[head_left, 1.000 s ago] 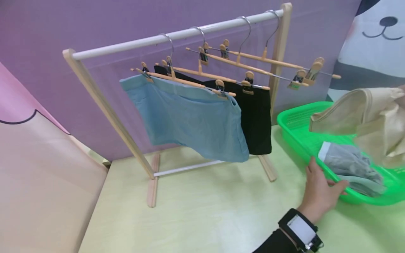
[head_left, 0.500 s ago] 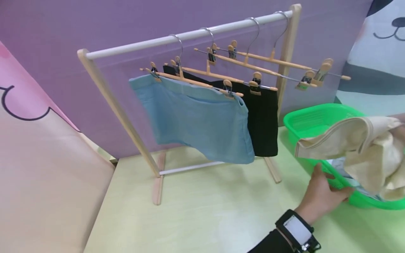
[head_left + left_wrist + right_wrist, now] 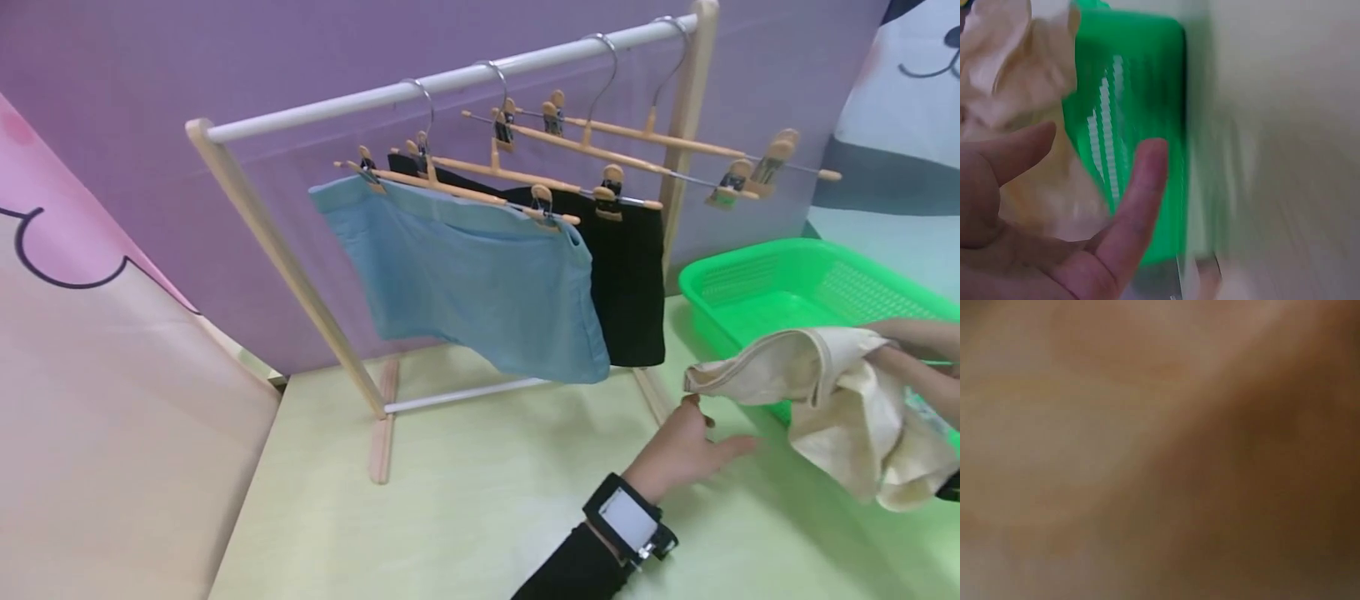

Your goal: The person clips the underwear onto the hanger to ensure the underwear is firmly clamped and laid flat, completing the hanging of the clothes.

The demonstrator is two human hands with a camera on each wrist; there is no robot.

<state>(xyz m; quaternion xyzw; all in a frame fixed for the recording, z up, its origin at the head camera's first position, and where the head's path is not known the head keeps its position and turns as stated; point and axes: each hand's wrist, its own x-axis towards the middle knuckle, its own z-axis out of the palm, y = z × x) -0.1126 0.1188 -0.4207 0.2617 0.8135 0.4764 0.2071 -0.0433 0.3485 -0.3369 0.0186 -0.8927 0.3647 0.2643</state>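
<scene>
A bunched cream garment (image 3: 847, 392) with a stitched band hangs from my right hand (image 3: 918, 354), which grips it at the right of the head view. That hand's fingertips are hidden in the cloth. My left hand (image 3: 686, 454) is just below the band's left end, its thumb and fingers spread; whether a fingertip touches the cloth I cannot tell. In the left wrist view, the left hand (image 3: 1091, 231) has thumb and a finger apart with nothing between them, the cream garment (image 3: 1016, 69) beyond. Only a brown and beige blur fills the right wrist view.
A green plastic basket (image 3: 712, 292) sits behind the garment. To the left stands a clothes rack (image 3: 285, 250) with light blue shorts (image 3: 480, 292) and a black garment (image 3: 637, 292) clipped on hangers, plus two bare hangers (image 3: 622, 158). The tabletop (image 3: 465, 508) is pale.
The cream garment has come down and left, out in front of the basket. My left hand has let go of the basket's rim and shifted left, under the garment's band.
</scene>
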